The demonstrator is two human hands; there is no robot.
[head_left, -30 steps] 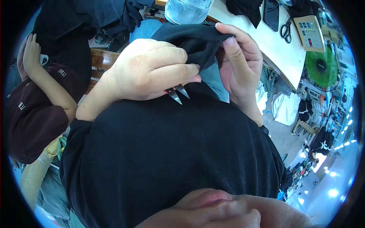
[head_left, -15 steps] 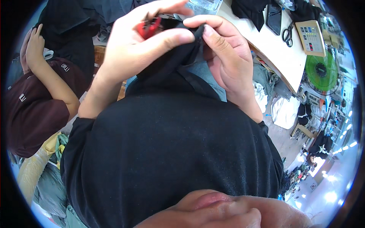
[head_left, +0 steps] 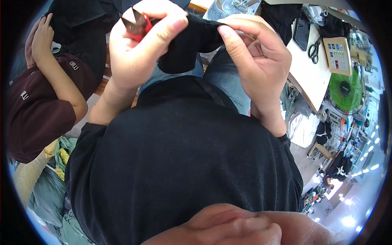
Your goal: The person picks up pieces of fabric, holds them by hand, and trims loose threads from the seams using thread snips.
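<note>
Both hands are pinching: the left hand [head_left: 139, 53] closes thumb against fingers at one end of a black cloth's top edge, and the right hand [head_left: 260, 57] nips the other end between thumb and forefinger. The black cloth [head_left: 179, 57] runs between them and droops in a fold over the lap in blue jeans [head_left: 226, 77], off the bench. The left hand also has small snips [head_left: 138, 26] tucked into its palm, red at the grip, their two pointed blades apart and aimed away from the body.

The cloth looks light and limp, with a dull face that should give fair grip rather than slide. It is unlikely to break, though its raw-looking edge could stretch or fray if tugged. That edge is the place to hold, one fingertip pinch at each end, leaving the body of the cloth to hang. The snips look hard and light; the red grip is the safe hold, and the points could nick the cloth or a finger.

Beyond the right hand is the white bench [head_left: 308, 79]. Its near corner juts down past the wrist. Farther up the top lie a dark phone [head_left: 301, 34] and, just beside it, black scissors [head_left: 313, 53]. A beige control box [head_left: 338, 55] sits at the right edge, with a green fan [head_left: 346, 90] beyond that edge.
</note>
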